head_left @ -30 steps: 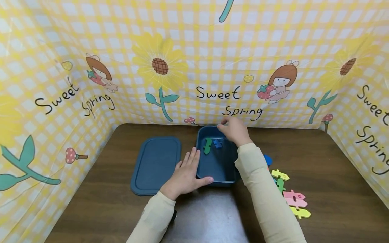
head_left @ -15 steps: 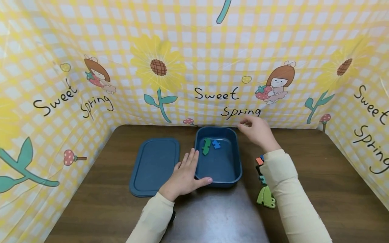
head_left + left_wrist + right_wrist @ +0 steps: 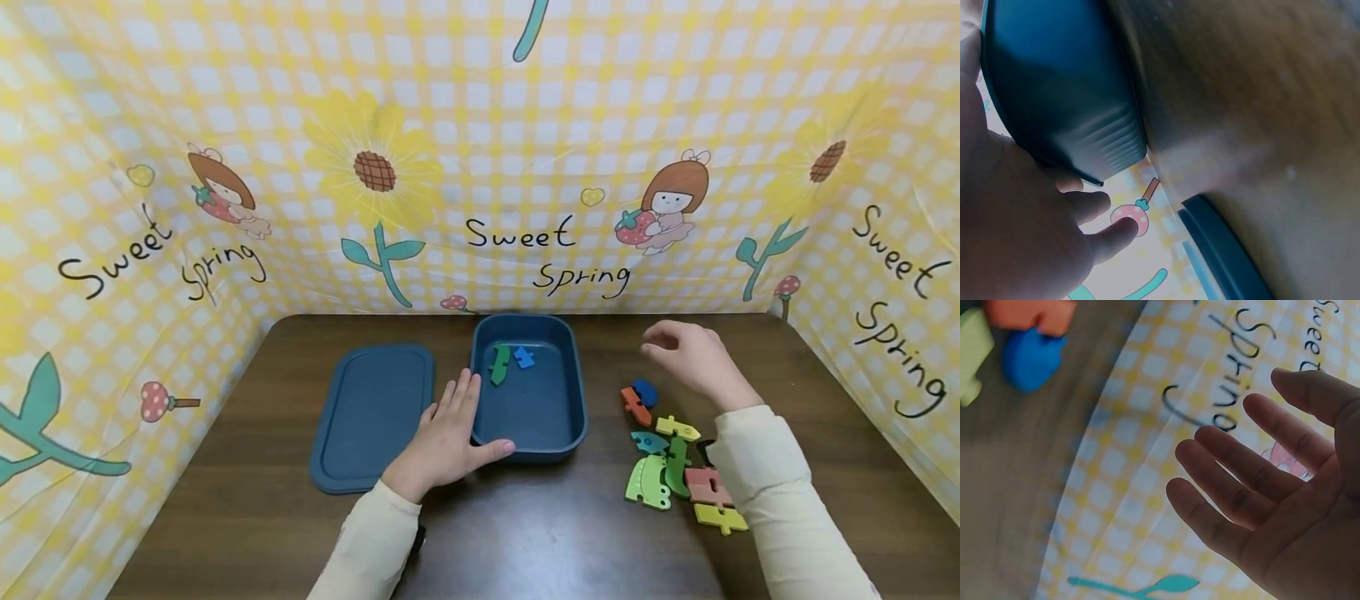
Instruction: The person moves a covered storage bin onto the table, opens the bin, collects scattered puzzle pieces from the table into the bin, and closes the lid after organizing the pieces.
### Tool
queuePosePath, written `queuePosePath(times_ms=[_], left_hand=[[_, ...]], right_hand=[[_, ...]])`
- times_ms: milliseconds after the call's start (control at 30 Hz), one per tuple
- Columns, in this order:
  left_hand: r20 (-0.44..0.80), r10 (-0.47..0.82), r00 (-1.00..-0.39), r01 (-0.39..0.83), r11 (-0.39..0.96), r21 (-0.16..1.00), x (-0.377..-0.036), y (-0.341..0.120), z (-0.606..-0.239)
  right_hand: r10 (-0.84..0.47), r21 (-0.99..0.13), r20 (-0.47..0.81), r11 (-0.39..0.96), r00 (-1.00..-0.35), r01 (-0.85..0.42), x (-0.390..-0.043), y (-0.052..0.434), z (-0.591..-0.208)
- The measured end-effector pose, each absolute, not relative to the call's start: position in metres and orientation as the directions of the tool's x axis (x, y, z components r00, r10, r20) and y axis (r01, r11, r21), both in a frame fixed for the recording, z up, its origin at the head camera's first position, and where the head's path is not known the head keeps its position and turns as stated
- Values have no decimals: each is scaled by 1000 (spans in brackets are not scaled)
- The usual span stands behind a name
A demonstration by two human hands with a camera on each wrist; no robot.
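Left hand: the left hand (image 3: 442, 442) lay flat on the table (image 3: 525, 533), fingers straight and relaxed, gripping nothing; its thumb and fingers touched the near left corner of the blue box (image 3: 528, 446).
Right hand: the right hand (image 3: 693, 358) hovered above the table, right of the box, with fingers loosely spread and nothing held.
Blue box: it stood in the middle of the table, uncovered, with a green piece (image 3: 498, 364) and a small blue piece (image 3: 524, 357) inside at the far end.
Lid: the blue lid (image 3: 371, 417) lay flat just left of the box.
Puzzle pieces: a heap of coloured pieces (image 3: 675, 467) lay under the right forearm; an orange piece (image 3: 633, 406) and a round blue piece (image 3: 644, 392) were nearest the right hand.
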State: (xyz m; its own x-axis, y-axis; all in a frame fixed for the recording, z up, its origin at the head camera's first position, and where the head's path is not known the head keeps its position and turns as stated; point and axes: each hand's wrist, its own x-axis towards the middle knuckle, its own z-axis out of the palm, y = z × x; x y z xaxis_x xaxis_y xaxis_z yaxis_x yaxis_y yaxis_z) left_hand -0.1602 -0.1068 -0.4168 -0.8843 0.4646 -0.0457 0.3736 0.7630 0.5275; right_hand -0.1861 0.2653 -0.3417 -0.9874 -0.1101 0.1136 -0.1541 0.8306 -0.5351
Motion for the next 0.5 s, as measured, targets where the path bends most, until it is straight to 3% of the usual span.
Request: queuePosePath(times_ms=[500], left_hand=[[-47,460,-887,366,760,537,-159,-108,-418]], right_hand=[[-213,-465,20,863,-977,-198,-156,315,-384]])
